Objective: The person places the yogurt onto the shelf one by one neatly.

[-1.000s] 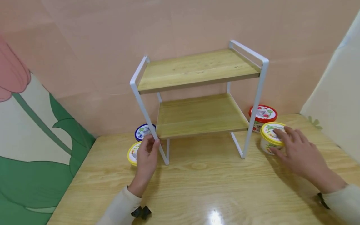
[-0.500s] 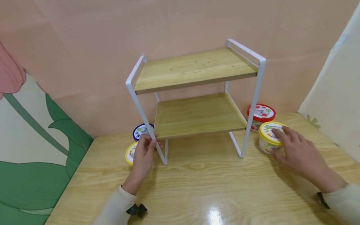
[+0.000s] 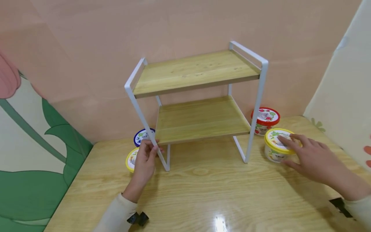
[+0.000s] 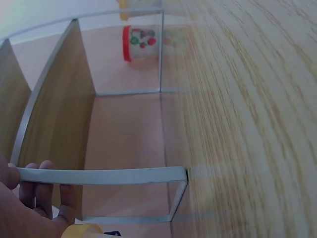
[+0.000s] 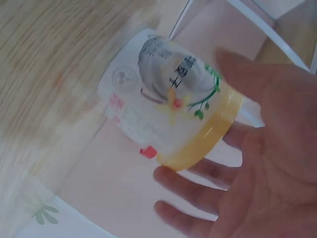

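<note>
White metal frames the wooden rack (image 3: 197, 72) in my head view, and my left hand (image 3: 144, 164), between seven and eight o'clock of it, pinches its front leg (image 3: 146, 125). At four o'clock of the rack, on the surface (image 3: 203, 190), stands the yellow tub (image 3: 272, 155) that my right hand (image 3: 316, 161) touches. The red tub (image 3: 266, 116) sits near it, towards eleven o'clock. Lifting could pop the lid (image 3: 272, 138), I judge, because my fingers lie mostly there; a push towards eleven could knock the red tub. My right forearm enters from four o'clock, palm down, index fingertip on the lid.

In the left wrist view, a sideways pull would probably skew the rack, and a slipping knuckle might nudge the second tub (image 4: 81, 230) at seven o'clock. My hand comes in from eight, thumb on one side of the leg, fingers bent behind it.

In the right wrist view, a loose hold could let the tub slip or tilt. My hand reaches in from four o'clock, fingers spread about the lid, thumb at two; I cannot tell whether the thumb presses.
</note>
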Available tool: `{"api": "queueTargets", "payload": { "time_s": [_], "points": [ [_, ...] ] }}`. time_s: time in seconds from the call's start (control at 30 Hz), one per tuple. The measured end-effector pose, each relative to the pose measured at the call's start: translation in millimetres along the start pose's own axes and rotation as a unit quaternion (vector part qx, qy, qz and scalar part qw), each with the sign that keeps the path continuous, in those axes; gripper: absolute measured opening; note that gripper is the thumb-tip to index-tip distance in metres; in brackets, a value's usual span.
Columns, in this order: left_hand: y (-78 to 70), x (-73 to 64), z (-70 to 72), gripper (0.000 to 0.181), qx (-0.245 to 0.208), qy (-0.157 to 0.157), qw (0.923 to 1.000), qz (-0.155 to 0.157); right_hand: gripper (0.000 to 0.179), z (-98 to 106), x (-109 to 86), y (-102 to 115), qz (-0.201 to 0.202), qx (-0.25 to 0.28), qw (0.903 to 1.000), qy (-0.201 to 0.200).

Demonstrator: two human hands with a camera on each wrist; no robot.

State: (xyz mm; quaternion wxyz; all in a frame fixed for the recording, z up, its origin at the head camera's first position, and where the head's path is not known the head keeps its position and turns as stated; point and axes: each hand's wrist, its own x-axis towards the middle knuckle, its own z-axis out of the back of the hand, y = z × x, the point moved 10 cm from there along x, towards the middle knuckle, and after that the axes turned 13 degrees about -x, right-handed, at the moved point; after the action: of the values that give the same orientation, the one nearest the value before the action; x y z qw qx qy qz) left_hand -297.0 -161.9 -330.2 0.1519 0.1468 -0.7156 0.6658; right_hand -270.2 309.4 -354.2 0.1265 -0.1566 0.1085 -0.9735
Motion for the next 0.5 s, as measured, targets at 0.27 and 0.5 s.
{"api": "queueTargets", "payload": {
  "time_s": [0.27, 0.5],
  "points": [
    [0.0, 1.8, 0.0, 0.014, -0.029, 0.010, 0.9995, 0.007, 0.064, 5.6, 0.4, -6.0, 0.008, 0.055, 0.9981, -0.026],
    [0.4, 2.7, -0.4, 0.012, -0.024, 0.018, 0.9994, 0.016, 0.058, 8.3, 0.7, -7.4, 0.017, 0.081, 0.9952, -0.052]
  ]
}}
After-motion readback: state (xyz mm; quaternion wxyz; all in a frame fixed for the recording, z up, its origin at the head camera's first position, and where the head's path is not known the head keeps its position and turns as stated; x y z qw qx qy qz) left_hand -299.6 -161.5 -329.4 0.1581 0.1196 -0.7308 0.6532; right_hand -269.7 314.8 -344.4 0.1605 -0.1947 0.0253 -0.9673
